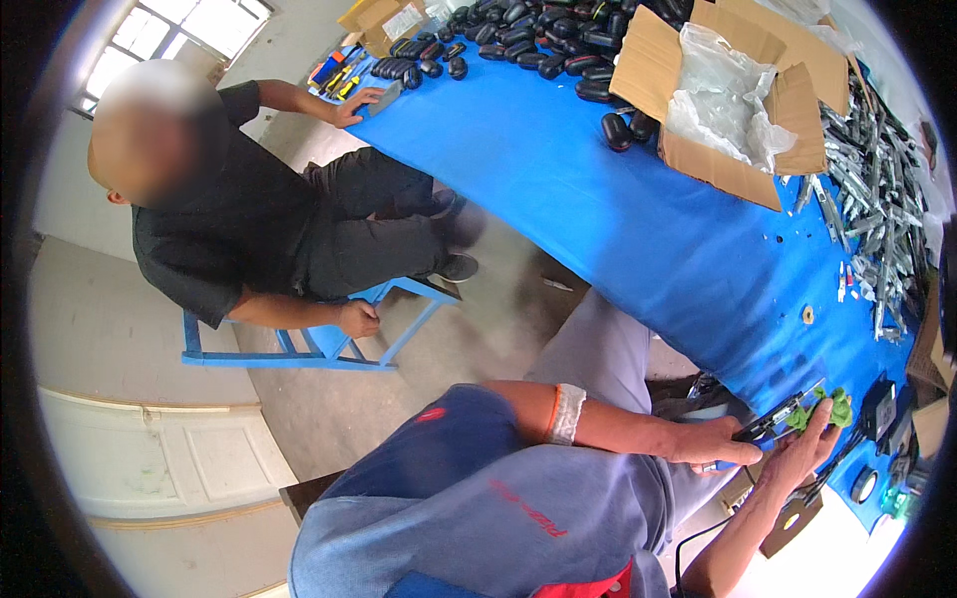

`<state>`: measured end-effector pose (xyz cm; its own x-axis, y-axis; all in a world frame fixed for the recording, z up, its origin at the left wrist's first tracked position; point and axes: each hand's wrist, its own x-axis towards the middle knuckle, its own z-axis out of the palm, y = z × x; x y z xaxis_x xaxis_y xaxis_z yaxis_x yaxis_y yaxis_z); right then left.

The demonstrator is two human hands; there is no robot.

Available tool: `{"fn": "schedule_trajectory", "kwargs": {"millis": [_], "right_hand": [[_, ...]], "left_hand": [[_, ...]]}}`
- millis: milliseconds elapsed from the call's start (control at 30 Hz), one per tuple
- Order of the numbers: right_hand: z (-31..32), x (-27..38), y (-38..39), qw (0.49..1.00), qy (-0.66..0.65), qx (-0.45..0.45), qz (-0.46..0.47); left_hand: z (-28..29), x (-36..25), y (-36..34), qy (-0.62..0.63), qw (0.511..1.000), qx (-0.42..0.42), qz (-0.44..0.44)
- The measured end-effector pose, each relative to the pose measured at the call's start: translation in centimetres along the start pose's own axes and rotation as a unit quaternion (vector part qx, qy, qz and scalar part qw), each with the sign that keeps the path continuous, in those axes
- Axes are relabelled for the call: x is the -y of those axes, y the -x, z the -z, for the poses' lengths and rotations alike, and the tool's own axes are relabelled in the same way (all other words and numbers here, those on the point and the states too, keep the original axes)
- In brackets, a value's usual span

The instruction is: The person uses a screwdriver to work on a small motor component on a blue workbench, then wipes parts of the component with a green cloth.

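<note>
Over the near right edge of the blue-covered table [598,199], I have both hands together at one long metal piece [785,410]. It slants up to the far right, its dark near end at the left hand [710,442]. I read that hand's fingers as curled closed on this dark end; something small and blue shows beneath them. The right hand [797,448] is just beside it, fingers close together and nearly straight, near the metal piece and a crumpled green bundle [842,407]. I cannot tell which of these they grip, if either. A white band [566,414] circles the left forearm.

To the right of the hands I see a dark block [879,409], with a round, dark-rimmed item [864,485] nearer. A beige ring [807,314] lies on the blue cover, beyond the hands. Farther along the right side spreads a heap of metal parts [867,199], beside an open cardboard box [718,164] with a pale plastic bag [718,90] inside. Rounded black pieces [538,40] crowd the far end. At far left, a person in dark clothes [249,209] sits on a blue chair [289,354], one hand on the table's edge.
</note>
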<state>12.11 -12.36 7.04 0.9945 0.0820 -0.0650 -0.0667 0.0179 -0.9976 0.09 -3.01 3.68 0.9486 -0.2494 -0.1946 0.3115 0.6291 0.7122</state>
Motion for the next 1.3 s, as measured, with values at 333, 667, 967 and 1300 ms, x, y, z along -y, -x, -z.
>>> {"fn": "schedule_trajectory", "kwargs": {"millis": [333, 667, 967, 1300], "right_hand": [[1.8, 2.1, -8.2, 0.993, -0.052, -0.102, 0.035], [1.9, 0.2, 5.7, 0.983, 0.127, 0.124, -0.056], [0.5, 1.0, -0.3, 0.997, 0.02, 0.07, -0.039], [2.9, 2.1, -13.5, 0.894, 0.385, -0.013, 0.231]], "left_hand": [[0.4, -1.6, 1.5, -0.076, 0.995, -0.014, 0.066], [0.6, -1.0, 0.4, -0.069, 0.996, -0.029, 0.058], [0.1, -0.6, 0.2, 0.049, 0.994, -0.045, 0.092], [3.0, -1.2, 0.8, 0.052, 0.997, -0.063, 0.01]]}}
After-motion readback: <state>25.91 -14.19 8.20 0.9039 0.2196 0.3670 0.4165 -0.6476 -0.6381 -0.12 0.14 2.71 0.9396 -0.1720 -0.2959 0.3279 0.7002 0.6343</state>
